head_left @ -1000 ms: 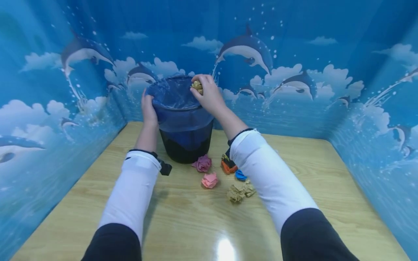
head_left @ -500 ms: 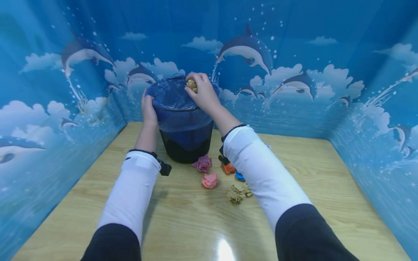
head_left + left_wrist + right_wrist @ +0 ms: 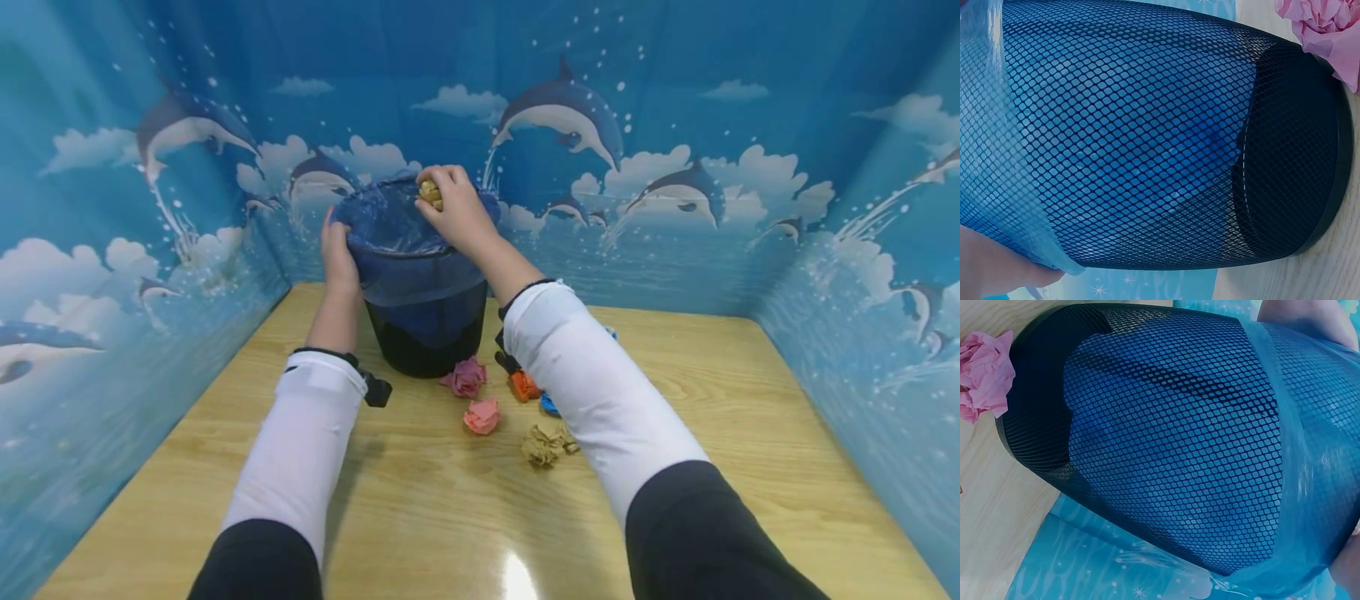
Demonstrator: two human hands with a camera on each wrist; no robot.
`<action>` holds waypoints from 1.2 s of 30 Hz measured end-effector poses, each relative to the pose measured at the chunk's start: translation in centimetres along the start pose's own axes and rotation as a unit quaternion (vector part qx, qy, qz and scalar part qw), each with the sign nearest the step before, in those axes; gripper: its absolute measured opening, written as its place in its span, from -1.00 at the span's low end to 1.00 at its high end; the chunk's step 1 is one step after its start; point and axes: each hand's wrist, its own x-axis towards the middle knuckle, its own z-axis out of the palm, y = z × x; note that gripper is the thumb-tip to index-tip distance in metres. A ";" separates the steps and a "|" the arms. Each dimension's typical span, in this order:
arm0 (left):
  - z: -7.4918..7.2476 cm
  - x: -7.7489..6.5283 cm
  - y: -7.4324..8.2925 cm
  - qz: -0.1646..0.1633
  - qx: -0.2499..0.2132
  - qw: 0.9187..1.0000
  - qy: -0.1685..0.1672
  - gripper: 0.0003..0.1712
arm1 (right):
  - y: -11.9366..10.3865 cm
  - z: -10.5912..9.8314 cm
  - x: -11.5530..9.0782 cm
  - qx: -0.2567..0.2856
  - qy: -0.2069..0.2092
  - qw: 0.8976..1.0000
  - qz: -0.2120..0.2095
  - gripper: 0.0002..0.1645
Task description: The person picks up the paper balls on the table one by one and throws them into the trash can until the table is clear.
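Note:
A black mesh wastebasket (image 3: 427, 325) with a blue plastic liner (image 3: 382, 221) folded over its rim stands upright on the table. My left hand (image 3: 339, 254) grips its left side at the rim, thumb over the edge. Over the right part of the mouth, my right hand (image 3: 461, 212) holds a crumpled yellowish-brown paper ball (image 3: 431, 194) between thumb and fingers. Both wrist views look at the mesh side; the left hand (image 3: 1004, 265) shows at the liner's folded edge in the left wrist view, and the paper ball is out of sight there.
In front of the wastebasket lie a purple paper ball (image 3: 467, 377) and a pink paper ball (image 3: 482, 416). Crumpled brown paper (image 3: 543, 444), an orange crumpled piece (image 3: 524, 386) and a blue piece (image 3: 549, 404) are partly behind the right sleeve. A dolphin-print curtain (image 3: 675, 250) surrounds the table (image 3: 420, 517).
My right hand has moved left with the paper ball, from the right rim further over the wastebasket's mouth. The left hand keeps its grip at the rim.

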 end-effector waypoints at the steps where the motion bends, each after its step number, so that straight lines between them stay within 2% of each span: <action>1: 0.0 0.0 0.1 0.000 -0.004 1.000 0.002 -0.29 | -0.1 0.0 0.1 0.000 -0.002 1.000 0.001 -0.55; 7: -0.4 0.2 0.5 -0.002 -0.016 1.000 0.011 -0.30 | -0.5 0.4 0.5 -0.014 -0.008 1.000 0.009 -0.54; 19: -0.2 -0.1 0.3 0.003 -0.001 1.000 -0.005 -0.29 | -0.5 0.3 0.6 -0.018 -0.015 0.999 0.026 -0.53; 27: 0.1 0.0 0.1 -0.009 0.008 1.000 0.002 -0.28 | -0.2 0.1 0.5 -0.040 -0.037 0.998 0.025 -0.27; 36: 0.2 0.1 0.1 -0.017 0.008 1.000 0.003 -0.29 | 0.4 0.0 0.4 -0.051 -0.036 0.998 0.023 -0.25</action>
